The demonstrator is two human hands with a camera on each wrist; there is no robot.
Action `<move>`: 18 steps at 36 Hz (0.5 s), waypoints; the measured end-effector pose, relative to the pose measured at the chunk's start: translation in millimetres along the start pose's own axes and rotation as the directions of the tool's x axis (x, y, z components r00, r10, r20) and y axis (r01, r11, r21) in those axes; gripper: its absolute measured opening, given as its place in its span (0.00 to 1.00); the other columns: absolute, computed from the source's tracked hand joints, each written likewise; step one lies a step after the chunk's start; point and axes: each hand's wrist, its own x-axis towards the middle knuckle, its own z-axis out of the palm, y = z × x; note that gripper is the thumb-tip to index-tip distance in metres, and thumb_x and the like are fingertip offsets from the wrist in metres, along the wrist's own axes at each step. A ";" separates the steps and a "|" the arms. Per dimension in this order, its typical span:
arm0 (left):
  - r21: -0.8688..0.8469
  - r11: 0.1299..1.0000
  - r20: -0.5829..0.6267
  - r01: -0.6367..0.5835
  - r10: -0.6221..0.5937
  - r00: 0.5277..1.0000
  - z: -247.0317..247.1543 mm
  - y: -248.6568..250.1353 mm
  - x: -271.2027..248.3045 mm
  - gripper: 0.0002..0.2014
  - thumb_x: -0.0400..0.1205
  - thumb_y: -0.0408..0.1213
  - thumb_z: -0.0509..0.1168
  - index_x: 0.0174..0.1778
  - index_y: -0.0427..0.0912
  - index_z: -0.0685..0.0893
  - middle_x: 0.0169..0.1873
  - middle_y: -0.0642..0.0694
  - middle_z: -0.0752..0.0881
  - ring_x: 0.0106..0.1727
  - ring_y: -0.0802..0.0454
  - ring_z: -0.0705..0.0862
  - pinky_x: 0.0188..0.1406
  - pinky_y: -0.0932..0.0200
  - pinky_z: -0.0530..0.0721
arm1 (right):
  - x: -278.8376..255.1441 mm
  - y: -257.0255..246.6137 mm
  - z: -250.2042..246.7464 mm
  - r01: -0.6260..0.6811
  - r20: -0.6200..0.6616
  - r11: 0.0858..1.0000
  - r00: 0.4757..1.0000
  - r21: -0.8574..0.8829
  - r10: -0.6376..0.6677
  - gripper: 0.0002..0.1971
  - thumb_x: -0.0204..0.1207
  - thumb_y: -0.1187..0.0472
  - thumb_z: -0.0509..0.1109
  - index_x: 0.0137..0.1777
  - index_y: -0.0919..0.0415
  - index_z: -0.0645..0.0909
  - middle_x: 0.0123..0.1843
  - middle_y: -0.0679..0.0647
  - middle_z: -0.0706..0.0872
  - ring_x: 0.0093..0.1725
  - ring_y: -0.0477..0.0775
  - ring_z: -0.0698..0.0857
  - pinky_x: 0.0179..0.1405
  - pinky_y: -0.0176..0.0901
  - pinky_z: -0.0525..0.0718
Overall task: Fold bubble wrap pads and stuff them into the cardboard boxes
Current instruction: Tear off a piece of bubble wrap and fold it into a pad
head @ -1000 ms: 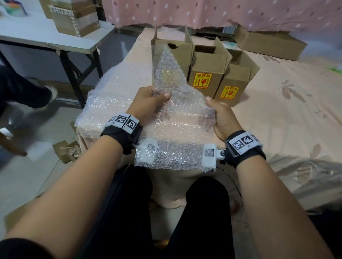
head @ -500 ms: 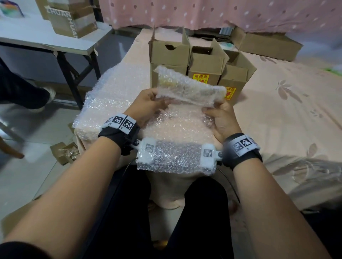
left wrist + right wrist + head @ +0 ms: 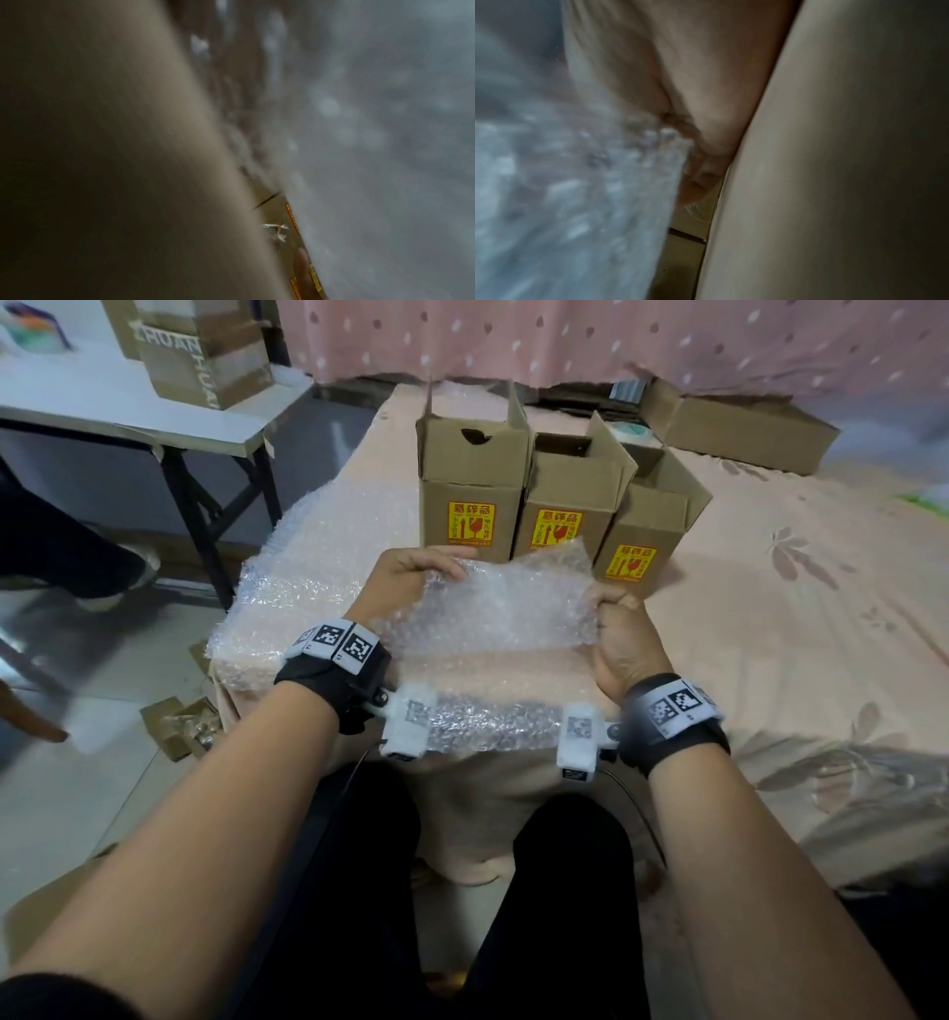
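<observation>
2 hands hold 1 bubble wrap pad [image 3: 488, 608] by its ends, long axis running left to right: left hand [image 3: 405, 588] and right hand [image 3: 619, 639] curled round it. 3 cardboard boxes [image 3: 472, 490] stand just beyond the fingers.

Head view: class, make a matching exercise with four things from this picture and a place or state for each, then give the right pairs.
Things:
1. bubble wrap pad
2. left hand
3. leftmost cardboard box
4. taped box

Places or states:
A. on the white table
B. gripping the pad's left edge
C. top flaps open, yellow label in front
D. held between both hands, above the sheets

Pairs: 1-D, 2-B, 3-C, 4-A
</observation>
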 end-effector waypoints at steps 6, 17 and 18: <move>0.042 0.999 -0.053 -0.008 0.010 0.999 9.8 3.8 -5.2 0.16 0.81 0.23 0.69 0.40 0.50 0.93 0.65 0.48 0.89 0.69 0.49 0.85 0.67 0.47 0.84 | -2.7 2.3 -1.1 0.055 0.026 0.972 0.998 -0.226 -0.051 0.13 0.55 0.72 0.58 0.23 0.53 0.79 0.58 0.89 0.70 0.71 0.82 0.72 0.81 0.74 0.63; -0.165 0.984 -0.169 0.071 -0.099 0.981 15.1 7.1 -6.1 0.08 0.83 0.30 0.70 0.54 0.46 0.85 0.46 0.43 0.91 0.41 0.48 0.89 0.34 0.54 0.88 | -10.6 -12.5 -3.5 0.065 0.067 0.981 0.996 -0.182 -0.054 0.16 0.75 0.77 0.60 0.34 0.57 0.79 0.55 0.56 0.89 0.56 0.62 0.86 0.53 0.49 0.86; -0.155 0.985 -0.188 0.072 -0.101 0.977 15.1 8.0 -6.1 0.07 0.84 0.30 0.70 0.54 0.45 0.85 0.42 0.45 0.91 0.39 0.50 0.89 0.34 0.55 0.87 | -10.0 -12.9 -4.6 0.067 0.064 0.984 0.996 -0.166 -0.057 0.14 0.77 0.77 0.61 0.37 0.59 0.79 0.54 0.55 0.88 0.52 0.58 0.87 0.49 0.46 0.87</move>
